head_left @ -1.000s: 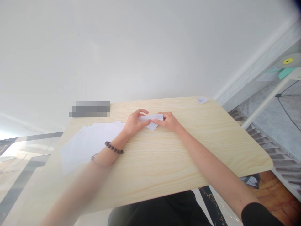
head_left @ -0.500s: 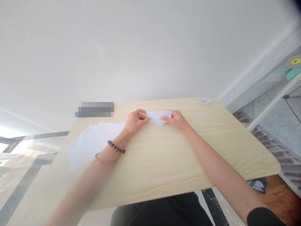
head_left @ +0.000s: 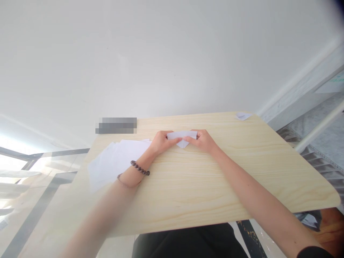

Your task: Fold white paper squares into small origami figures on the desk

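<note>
A small folded piece of white paper lies on the light wooden table, near its far edge. My left hand pinches the paper's left end, fingers curled onto it. My right hand pinches its right end the same way. A pointed flap of the paper sticks out toward me between the two hands. A dark bead bracelet sits on my left wrist.
A loose stack of white paper sheets lies on the table left of my hands. A small folded paper piece rests at the table's far right corner. A white wall stands behind the table. A blurred grey patch covers something at the far left edge.
Both hands have closed in on the folded paper's ends, and the paper looks shorter and pressed flatter on the table. The camera view has shifted slightly to the left.
</note>
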`<act>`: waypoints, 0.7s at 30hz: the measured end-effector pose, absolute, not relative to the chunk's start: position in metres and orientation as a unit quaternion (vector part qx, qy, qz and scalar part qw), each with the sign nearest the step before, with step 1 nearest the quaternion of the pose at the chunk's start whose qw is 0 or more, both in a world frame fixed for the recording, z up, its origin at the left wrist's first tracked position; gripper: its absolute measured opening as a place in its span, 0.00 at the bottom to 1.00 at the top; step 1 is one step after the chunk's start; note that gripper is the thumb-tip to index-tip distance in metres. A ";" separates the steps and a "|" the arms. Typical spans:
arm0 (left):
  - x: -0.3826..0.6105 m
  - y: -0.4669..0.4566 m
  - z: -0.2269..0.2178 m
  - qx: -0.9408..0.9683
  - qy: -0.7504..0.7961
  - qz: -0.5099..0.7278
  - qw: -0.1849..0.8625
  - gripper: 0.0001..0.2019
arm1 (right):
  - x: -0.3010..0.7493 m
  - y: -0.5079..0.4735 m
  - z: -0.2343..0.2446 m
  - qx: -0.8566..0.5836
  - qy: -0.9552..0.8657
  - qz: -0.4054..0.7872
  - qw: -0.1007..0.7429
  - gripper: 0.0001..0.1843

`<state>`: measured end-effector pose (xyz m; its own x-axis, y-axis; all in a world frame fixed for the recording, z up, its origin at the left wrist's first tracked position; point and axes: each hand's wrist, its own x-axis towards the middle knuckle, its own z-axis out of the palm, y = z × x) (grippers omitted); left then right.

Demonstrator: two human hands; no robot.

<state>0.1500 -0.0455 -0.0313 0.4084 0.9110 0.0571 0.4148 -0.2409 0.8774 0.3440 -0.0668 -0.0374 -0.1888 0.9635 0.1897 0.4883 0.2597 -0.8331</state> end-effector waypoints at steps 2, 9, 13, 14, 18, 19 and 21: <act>0.150 -0.047 -0.030 0.725 0.471 0.297 0.405 0.19 | 0.340 -0.068 -0.038 -0.526 -0.703 0.310 0.364 0.18; 0.148 -0.040 -0.034 0.733 0.489 0.274 0.386 0.17 | 0.343 -0.064 -0.038 -0.518 -0.721 0.311 0.339 0.18; 0.145 -0.036 -0.036 0.745 0.481 0.255 0.386 0.16 | 0.350 -0.060 -0.039 -0.511 -0.728 0.314 0.331 0.18; 0.144 -0.036 -0.036 0.749 0.474 0.254 0.387 0.15 | 0.352 -0.059 -0.039 -0.509 -0.728 0.321 0.327 0.18; 0.138 -0.034 -0.033 0.768 0.415 0.235 0.427 0.12 | 0.359 -0.056 -0.041 -0.507 -0.723 0.351 0.312 0.19; 0.137 -0.033 -0.032 0.769 0.402 0.231 0.440 0.12 | 0.360 -0.056 -0.041 -0.508 -0.720 0.359 0.310 0.19; 0.134 -0.032 -0.031 0.768 0.385 0.226 0.460 0.12 | 0.360 -0.056 -0.041 -0.510 -0.713 0.371 0.308 0.20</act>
